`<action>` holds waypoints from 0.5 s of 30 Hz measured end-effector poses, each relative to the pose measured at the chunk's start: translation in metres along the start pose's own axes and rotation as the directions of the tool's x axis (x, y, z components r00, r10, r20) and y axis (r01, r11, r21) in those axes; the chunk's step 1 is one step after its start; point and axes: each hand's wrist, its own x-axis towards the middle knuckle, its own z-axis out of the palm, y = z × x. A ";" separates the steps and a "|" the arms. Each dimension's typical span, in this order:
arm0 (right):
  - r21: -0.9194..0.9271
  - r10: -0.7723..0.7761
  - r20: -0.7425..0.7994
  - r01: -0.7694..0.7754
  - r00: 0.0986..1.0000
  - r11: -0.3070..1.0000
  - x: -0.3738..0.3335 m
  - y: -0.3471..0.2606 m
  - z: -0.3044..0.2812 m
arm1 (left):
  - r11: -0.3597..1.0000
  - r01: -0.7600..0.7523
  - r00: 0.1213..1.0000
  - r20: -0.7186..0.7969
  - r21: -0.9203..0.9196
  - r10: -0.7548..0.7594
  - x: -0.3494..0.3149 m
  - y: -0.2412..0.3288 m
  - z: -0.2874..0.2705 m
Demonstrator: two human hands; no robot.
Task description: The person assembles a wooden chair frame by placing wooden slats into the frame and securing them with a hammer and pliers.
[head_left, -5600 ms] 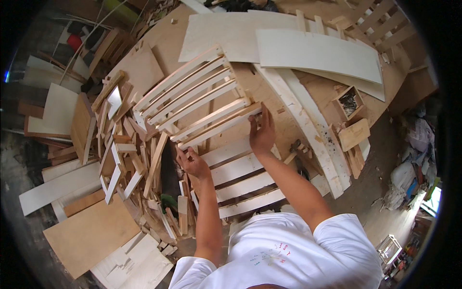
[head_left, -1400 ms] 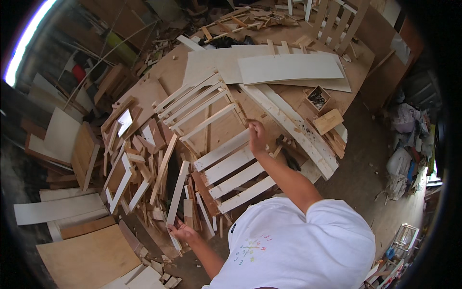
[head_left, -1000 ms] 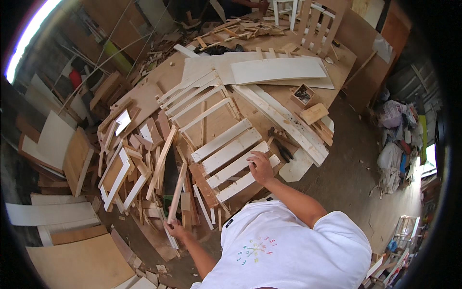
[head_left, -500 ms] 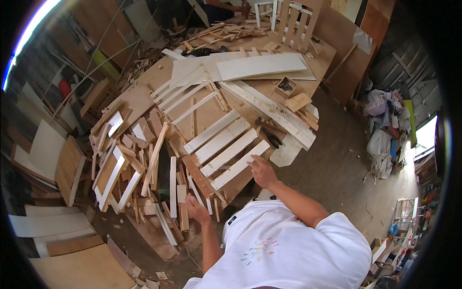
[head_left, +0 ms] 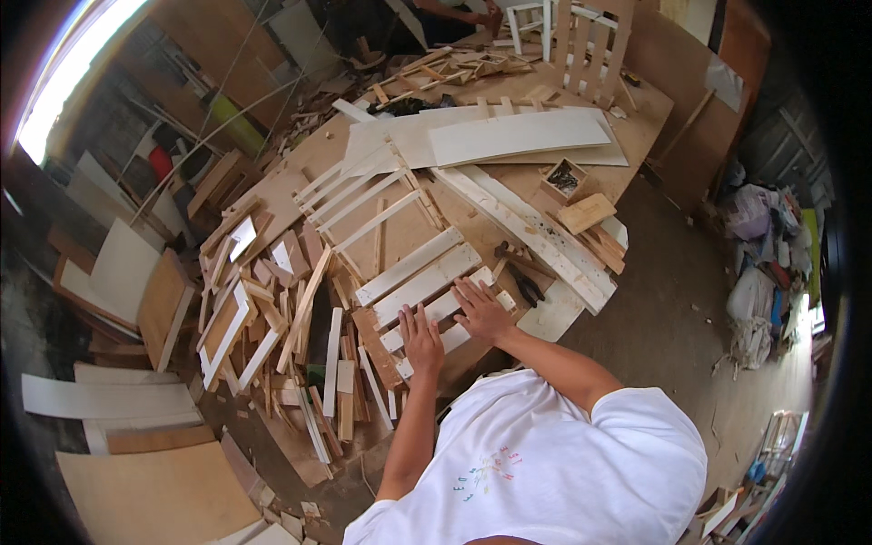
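Just below mid-frame, my left hand and right hand are lying palms down over white slats.
From this far off I'm seeing fingers straight and slightly spread, pinching nothing; whether they are pressing, I'm not able to tell. The slats are running lower left to upper right, the upper pair lying mostly up-frame of my fingers. My left hand is sitting closer to the brown strip at their left ends, my right closer to their opposite ends.
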 end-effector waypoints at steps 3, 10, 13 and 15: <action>-0.018 -0.094 0.049 0.095 0.994 0.995 0.003 0.020 0.009 | 0.986 0.053 0.996 0.063 0.161 -0.063 0.004 0.012 0.013; -0.001 -0.112 0.163 0.113 0.980 0.994 -0.004 0.011 0.002 | 0.969 0.121 0.987 0.077 0.217 -0.141 -0.005 0.022 0.009; 0.060 -0.102 0.170 0.093 0.980 0.994 0.001 0.014 0.001 | 0.961 0.127 0.984 0.093 0.245 -0.154 -0.010 0.012 0.013; 0.086 -0.110 0.155 0.098 0.982 0.991 -0.001 0.019 0.000 | 0.961 0.106 0.985 0.105 0.255 -0.137 -0.004 0.016 0.016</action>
